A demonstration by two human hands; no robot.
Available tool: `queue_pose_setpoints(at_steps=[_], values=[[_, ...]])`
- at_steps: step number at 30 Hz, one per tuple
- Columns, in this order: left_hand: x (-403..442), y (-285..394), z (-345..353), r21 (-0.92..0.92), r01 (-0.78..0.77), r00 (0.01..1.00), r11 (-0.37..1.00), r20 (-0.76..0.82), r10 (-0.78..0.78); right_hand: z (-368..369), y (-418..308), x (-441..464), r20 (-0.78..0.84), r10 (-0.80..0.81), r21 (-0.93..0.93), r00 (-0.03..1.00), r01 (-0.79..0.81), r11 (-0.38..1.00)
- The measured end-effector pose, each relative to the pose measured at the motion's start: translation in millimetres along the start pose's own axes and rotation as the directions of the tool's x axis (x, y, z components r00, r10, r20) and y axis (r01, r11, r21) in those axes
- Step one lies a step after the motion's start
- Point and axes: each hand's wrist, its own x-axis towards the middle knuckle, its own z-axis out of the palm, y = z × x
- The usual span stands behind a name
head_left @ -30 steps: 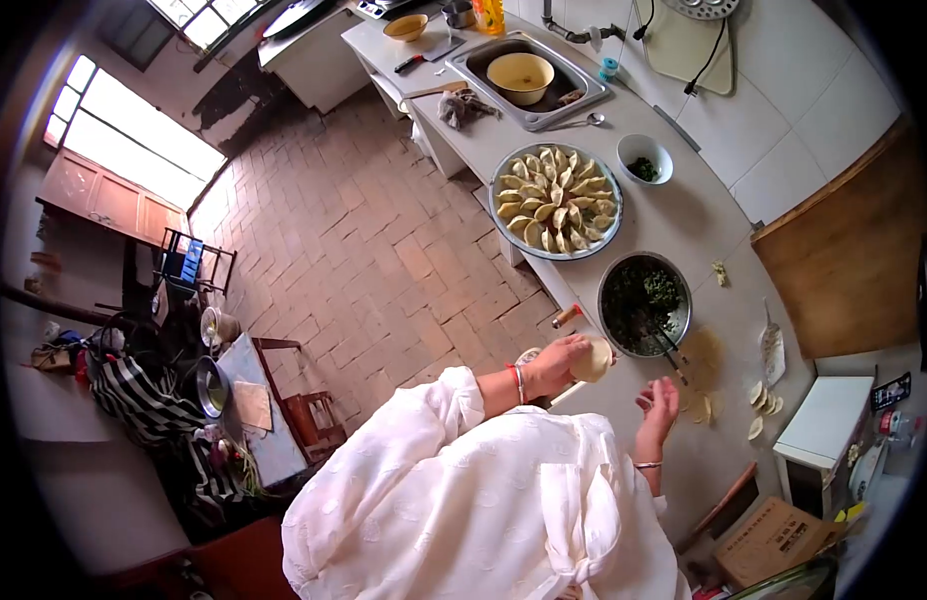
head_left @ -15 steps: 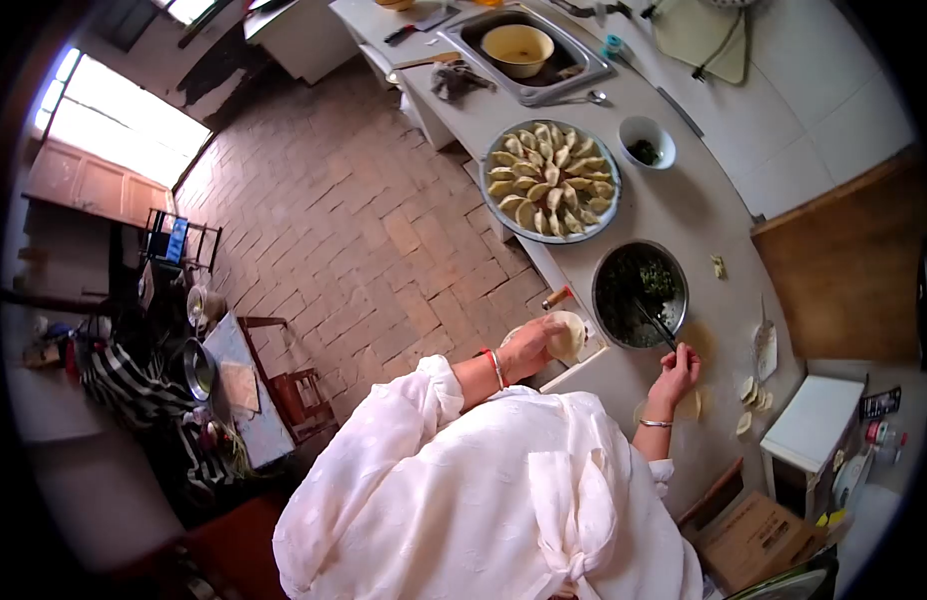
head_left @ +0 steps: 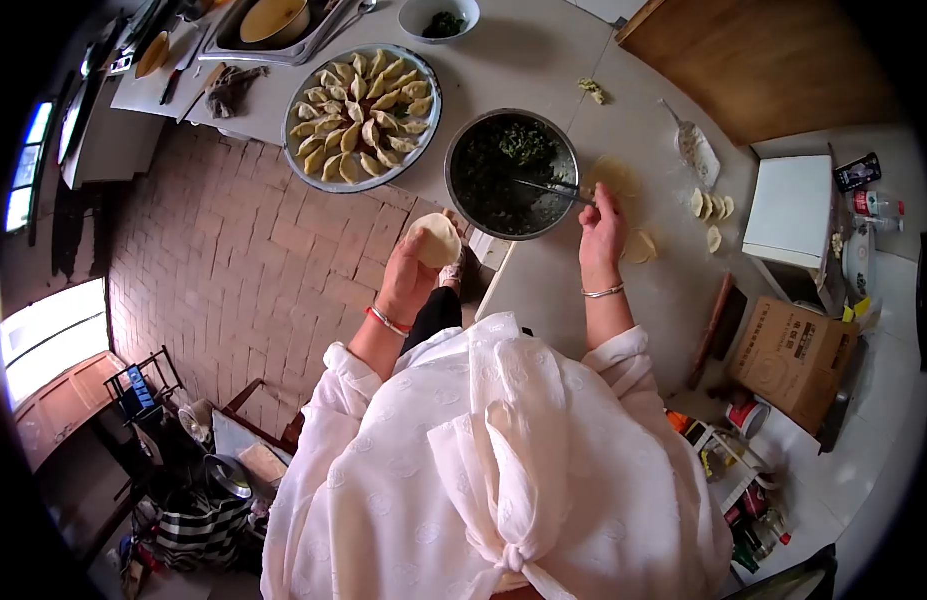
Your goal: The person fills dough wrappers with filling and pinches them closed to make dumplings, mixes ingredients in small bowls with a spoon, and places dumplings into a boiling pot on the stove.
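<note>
The left hand (head_left: 408, 272) grasped one round dumpling wrapper (head_left: 438, 240) by its side, and this wrapper was out past the edge of the counter (head_left: 554, 288), with the floor (head_left: 254, 235) below. The right hand (head_left: 605, 240) gripped the chopsticks (head_left: 557, 188) near their end, and their other part reached into the green filling (head_left: 526, 148) in the steel bowl (head_left: 552, 212).

In my judgement, the wrapper could slip and drop to the floor, because it was held thinly and nothing lay under it. It could also tear if the fingers pressed too strongly. The steel bowl stood at the near edge of the counter, so a hard push of the chopsticks might shift it or tip it.

By counting, I found one wrapper in the hand, one steel bowl, and just beside it one enamel plate (head_left: 438, 112) with about thirty dumplings (head_left: 356, 112); they overlapped, so I cannot give the exact number. Farther, there was one white bowl (head_left: 408, 20) with some dark greens (head_left: 445, 24). At the other side lay five small dough pieces (head_left: 715, 239), four in a cluster and one apart, near one scoop (head_left: 700, 158).
</note>
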Motion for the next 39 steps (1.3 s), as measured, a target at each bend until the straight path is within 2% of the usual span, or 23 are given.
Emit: queue_pose_setpoints(at_steps=[2,3,6,7,10,11,14,18,20,22,25,28,32,39], values=[[9,2,0,-0.028,0.011,1.000,1.000,0.010,-0.011,25,-6,-10,0.096,-0.133,-0.143,0.986,0.146,0.979],[12,3,2,-0.030,0.011,1.000,1.000,0.023,-0.010,33,-3,-11,0.142,-0.147,-0.182,0.979,0.172,0.968],[20,6,6,-0.020,0.017,0.999,1.000,0.033,-0.017,65,8,-21,0.305,-0.054,-0.431,0.951,0.188,0.883],[23,6,6,-0.007,0.025,1.000,1.000,0.018,-0.025,67,16,-18,0.430,-0.093,-0.555,0.898,0.344,0.758],[28,5,9,-0.021,0.025,0.999,0.999,-0.029,-0.025,72,10,-20,0.545,-0.159,-0.549,0.823,0.494,0.674],[29,4,10,-0.034,0.019,0.999,0.999,-0.045,-0.021,69,-3,-23,0.488,-0.086,-0.590,0.869,0.401,0.701],[36,-4,-3,-0.071,0.034,0.999,0.997,-0.028,-0.036,58,-20,-22,0.490,-0.122,-0.494,0.863,0.390,0.777],[37,-4,1,-0.073,0.059,0.998,0.996,0.009,-0.059,61,14,-21,0.594,-0.144,-0.475,0.791,0.489,0.732],[38,-5,1,-0.048,0.051,0.999,0.998,0.010,-0.050,53,23,-22,0.688,-0.113,-0.554,0.717,0.620,0.556],[37,-2,6,-0.038,0.018,1.000,0.999,0.003,-0.018,41,22,-26,0.725,-0.070,-0.532,0.685,0.621,0.575],[37,-1,7,-0.021,0.042,0.999,0.999,0.009,-0.042,23,14,-32,0.568,-0.049,-0.511,0.822,0.399,0.761],[38,-1,10,-0.003,0.061,0.998,0.998,0.015,-0.061,20,0,-28,0.432,-0.139,-0.476,0.891,0.356,0.804],[41,-7,11,-0.015,0.054,0.998,0.998,-0.008,-0.055,7,19,-14,0.432,-0.126,-0.500,0.893,0.353,0.791],[44,-7,12,-0.005,0.041,0.999,0.999,-0.026,-0.041,11,30,-34,0.394,0.038,-0.489,0.918,0.174,0.855]])
